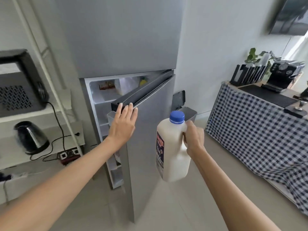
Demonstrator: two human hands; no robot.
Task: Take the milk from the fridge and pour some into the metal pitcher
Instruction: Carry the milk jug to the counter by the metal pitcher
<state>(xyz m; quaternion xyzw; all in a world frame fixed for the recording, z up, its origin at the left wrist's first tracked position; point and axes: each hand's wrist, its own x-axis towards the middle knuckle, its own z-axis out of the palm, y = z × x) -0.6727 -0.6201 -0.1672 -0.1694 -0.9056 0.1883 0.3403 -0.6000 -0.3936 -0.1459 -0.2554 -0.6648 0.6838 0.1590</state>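
Note:
A tall grey fridge (120, 39) stands ahead, its lower door (150, 130) partly ajar. My left hand (122, 125) lies flat against the top outer corner of that door, fingers spread, holding nothing. My right hand (194, 139) grips the handle of a white milk jug (171, 152) with a blue cap, held upright in front of the door. Inside the gap I see a shelf with a bag and some packets. The metal pitcher is not in view.
A table with a blue checked cloth (258, 130) stands at the right, carrying a black espresso machine (281, 74) and a drip mat. White shelves at the left hold a microwave (18, 82), a dark kettle (31, 137) and cables. A grey bin (188, 112) sits beside the fridge.

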